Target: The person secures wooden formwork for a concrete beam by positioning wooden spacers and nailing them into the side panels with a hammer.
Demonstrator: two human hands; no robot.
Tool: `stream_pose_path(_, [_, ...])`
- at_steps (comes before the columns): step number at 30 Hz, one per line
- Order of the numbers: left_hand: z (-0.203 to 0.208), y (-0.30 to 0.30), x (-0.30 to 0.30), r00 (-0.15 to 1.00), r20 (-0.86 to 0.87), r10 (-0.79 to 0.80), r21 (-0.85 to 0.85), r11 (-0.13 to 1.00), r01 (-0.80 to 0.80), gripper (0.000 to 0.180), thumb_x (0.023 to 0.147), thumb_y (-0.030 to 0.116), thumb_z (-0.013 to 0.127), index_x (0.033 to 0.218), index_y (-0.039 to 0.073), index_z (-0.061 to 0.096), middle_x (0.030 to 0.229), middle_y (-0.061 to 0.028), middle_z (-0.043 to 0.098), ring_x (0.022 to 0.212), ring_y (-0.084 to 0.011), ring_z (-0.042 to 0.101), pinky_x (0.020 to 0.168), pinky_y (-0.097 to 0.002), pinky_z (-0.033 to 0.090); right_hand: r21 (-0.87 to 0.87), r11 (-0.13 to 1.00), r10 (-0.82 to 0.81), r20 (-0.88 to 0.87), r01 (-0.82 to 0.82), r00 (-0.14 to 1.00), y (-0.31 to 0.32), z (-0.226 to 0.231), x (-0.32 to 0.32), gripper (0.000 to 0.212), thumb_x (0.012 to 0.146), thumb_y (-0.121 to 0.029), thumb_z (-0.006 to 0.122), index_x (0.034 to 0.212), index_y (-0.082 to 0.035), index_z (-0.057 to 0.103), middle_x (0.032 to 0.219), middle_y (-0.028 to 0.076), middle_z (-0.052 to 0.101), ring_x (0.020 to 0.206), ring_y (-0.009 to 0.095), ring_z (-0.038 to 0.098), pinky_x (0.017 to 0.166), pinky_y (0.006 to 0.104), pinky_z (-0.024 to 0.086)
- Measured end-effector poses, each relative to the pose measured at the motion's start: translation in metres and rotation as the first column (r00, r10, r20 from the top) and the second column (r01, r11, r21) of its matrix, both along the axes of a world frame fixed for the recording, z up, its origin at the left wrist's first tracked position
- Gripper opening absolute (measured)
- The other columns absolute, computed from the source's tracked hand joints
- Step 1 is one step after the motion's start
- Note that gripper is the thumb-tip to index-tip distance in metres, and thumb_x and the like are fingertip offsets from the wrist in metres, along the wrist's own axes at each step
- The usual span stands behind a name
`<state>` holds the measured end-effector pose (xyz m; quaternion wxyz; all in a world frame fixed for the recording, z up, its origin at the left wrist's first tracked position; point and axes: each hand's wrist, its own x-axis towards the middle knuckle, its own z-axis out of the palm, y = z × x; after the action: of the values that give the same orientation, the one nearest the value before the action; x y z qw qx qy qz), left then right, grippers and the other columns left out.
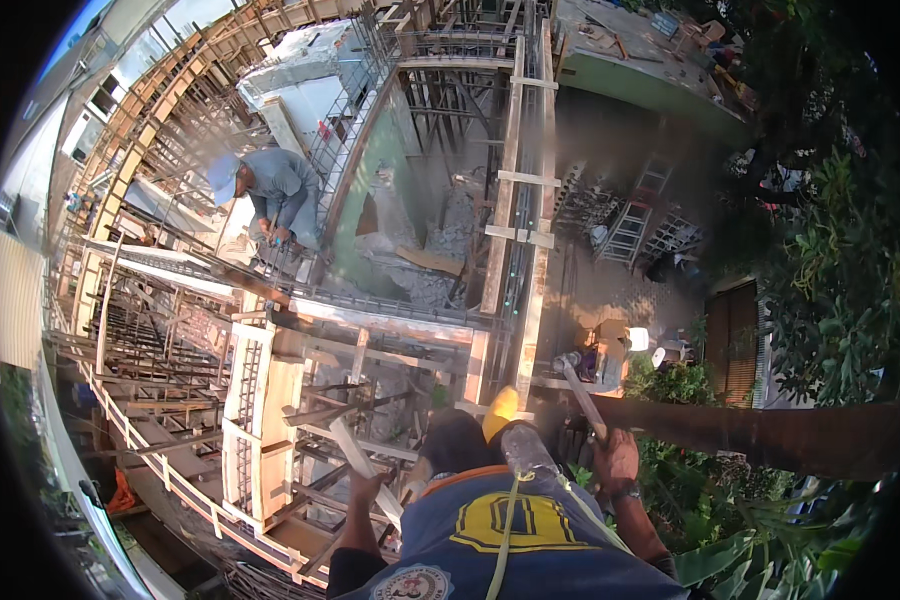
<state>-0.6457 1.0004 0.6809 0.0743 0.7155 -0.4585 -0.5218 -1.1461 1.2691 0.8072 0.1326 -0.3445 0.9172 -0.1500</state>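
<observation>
My left hand (366,492) is closed round a short pale board (352,449), which slants up and to the left from my fingers. My right hand (618,460) grips the wooden handle of a hammer (586,402). The hammer's head points away from me, just right of the formwork. In front of me a long wooden beam form (537,300) runs away from my feet, with steel bars lying inside it and short cross pieces (519,236) over its top. A yellow boot (503,408) rests at its near end.
Ahead to the left, a person in a cap (270,195) bends over the framework. Rebar cages and timber props fill the left side. A lower yard with ladders (625,232) lies to the right, far below. A dark thick beam (760,432) and trees (825,270) stand at the right.
</observation>
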Motion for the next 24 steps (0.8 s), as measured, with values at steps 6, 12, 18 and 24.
stream_pose_path(6, [0.037, -0.041, -0.076, 0.991, -0.083, -0.102, -0.024, 0.995, 0.101, 0.074, 0.059, 0.002, 0.086, 0.123, -0.009, 0.049, 0.104, -0.0164, 0.063, 0.095, -0.0283, 0.067, 0.076, -0.0395, 0.056, 0.082, 0.996, 0.026, -0.07, -0.02, 0.997, -0.06, 0.019, -0.057, 0.05, 0.084, -0.042, 0.072, 0.111, -0.001, 0.066, 0.123, 0.017, 0.06, 0.122, 0.039, 0.05, 0.113, 0.0585, 0.03])
stream_pose_path(12, [0.008, -0.104, -0.11, 0.989, 0.086, -0.117, 0.102, 0.989, 0.108, 0.079, 0.058, 0.011, 0.09, 0.124, -0.009, 0.052, 0.113, -0.02, 0.064, 0.099, -0.0287, 0.066, 0.083, -0.0404, 0.055, 0.314, 0.938, -0.072, -0.232, 0.145, 0.97, -0.068, -0.002, -0.092, 0.061, 0.086, -0.057, 0.063, 0.119, -0.006, 0.069, 0.132, 0.01, 0.06, 0.134, 0.034, 0.045, 0.119, 0.0734, 0.002])
stream_pose_path(18, [-0.039, -0.203, -0.154, 0.971, -0.066, -0.228, 0.056, 0.971, 0.232, 0.068, 0.065, 0.008, 0.087, 0.122, -0.01, 0.053, 0.11, -0.0206, 0.066, 0.088, -0.0263, 0.067, 0.075, -0.04, 0.057, 0.563, 0.741, -0.344, -0.149, 0.366, 0.927, -0.068, -0.029, -0.105, 0.056, 0.086, -0.062, 0.059, 0.115, -0.016, 0.074, 0.132, 0.011, 0.062, 0.129, 0.039, 0.051, 0.116, 0.0764, 0.004])
stream_pose_path(24, [0.059, -0.327, -0.324, 0.939, 0.022, -0.343, 0.083, 0.937, 0.34, 0.07, 0.066, 0.007, 0.087, 0.121, -0.012, 0.048, 0.103, -0.0192, 0.065, 0.083, -0.0269, 0.068, 0.066, -0.0377, 0.056, 0.832, 0.422, -0.529, -0.096, 0.36, 0.843, -0.059, -0.041, -0.133, 0.069, 0.091, -0.07, 0.048, 0.13, -0.016, 0.067, 0.141, 0.015, 0.06, 0.139, 0.037, 0.047, 0.115, 0.0756, 0.01])
